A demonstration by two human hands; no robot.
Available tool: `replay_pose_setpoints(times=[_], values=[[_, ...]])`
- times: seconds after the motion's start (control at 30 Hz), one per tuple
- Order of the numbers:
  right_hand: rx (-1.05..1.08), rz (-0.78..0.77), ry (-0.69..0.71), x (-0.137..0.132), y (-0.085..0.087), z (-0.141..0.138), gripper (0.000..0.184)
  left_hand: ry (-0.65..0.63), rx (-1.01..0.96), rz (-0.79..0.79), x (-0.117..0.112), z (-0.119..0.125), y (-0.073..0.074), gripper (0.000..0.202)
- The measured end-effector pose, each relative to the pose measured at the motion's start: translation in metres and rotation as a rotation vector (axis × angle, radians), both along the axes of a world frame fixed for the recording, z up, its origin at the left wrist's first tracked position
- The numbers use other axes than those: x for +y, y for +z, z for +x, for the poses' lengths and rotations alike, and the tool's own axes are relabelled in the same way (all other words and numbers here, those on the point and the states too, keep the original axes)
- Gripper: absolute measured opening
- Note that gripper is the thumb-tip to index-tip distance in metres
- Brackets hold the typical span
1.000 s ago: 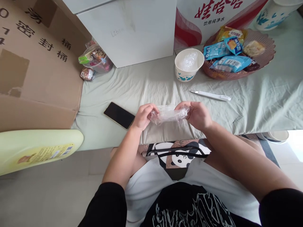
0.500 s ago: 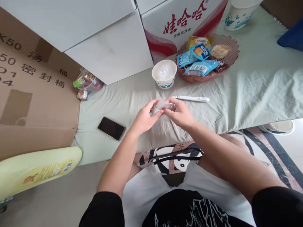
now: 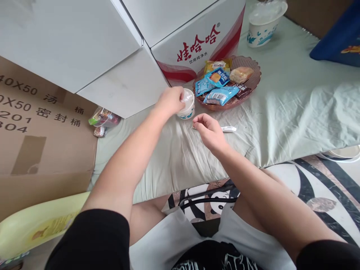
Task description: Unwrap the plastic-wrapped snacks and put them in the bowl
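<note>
The left hand (image 3: 171, 100) is bunched over the mouth of the paper cup (image 3: 187, 110), which stands near the far edge of the cloth-covered worktop (image 3: 281, 112), against a white box (image 3: 123, 86). Clear plastic (image 3: 186, 98) shows at its fingertips, but I cannot tell whether they grip it. The right hand (image 3: 209, 130) hovers loosely curled and empty over a white cutter (image 3: 229, 129). A snack dish (image 3: 250, 92) sits just beside the cup.

The left hand (image 3: 171, 99) covered much of the paper cup (image 3: 188, 110), so whether its fingers (image 3: 180, 100) gripped anything could not be told. The right hand (image 3: 209, 129) hid one end of a white tool (image 3: 229, 129) (possibly a cutter). A blue object (image 3: 337, 39) ran off the right edge.
</note>
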State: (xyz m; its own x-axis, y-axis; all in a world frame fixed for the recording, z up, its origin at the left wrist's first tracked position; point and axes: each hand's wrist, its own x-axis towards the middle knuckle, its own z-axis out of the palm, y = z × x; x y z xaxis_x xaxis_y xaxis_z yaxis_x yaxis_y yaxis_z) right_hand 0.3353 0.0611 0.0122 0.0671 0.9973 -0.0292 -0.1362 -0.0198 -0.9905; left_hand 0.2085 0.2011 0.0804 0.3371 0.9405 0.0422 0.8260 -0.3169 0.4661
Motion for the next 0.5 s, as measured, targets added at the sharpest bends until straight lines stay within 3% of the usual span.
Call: replay_pose_setpoints(times=[0.1,0.17,0.27,0.37,0.5], values=[[0.003,-0.014,0.034,-0.001,0.001,0.005,0.017,-0.099,0.151,-0.497,0.027,0.018,0.001,0.024],[0.005,-0.036,0.071,-0.002,0.001,0.008,0.016,-0.133,0.134,-0.626,0.041,0.019,-0.001,0.027],[-0.034,-0.075,0.09,-0.001,-0.001,0.01,0.014,-0.167,0.147,-0.516,0.058,0.014,-0.012,0.033],[-0.056,-0.055,0.115,0.002,-0.002,0.008,0.01,-0.21,0.284,-0.369,0.067,0.012,-0.031,0.035],[-0.06,-0.051,0.157,0.005,-0.001,0.006,0.01,-0.163,0.435,-0.283,0.071,0.016,-0.054,0.016]])
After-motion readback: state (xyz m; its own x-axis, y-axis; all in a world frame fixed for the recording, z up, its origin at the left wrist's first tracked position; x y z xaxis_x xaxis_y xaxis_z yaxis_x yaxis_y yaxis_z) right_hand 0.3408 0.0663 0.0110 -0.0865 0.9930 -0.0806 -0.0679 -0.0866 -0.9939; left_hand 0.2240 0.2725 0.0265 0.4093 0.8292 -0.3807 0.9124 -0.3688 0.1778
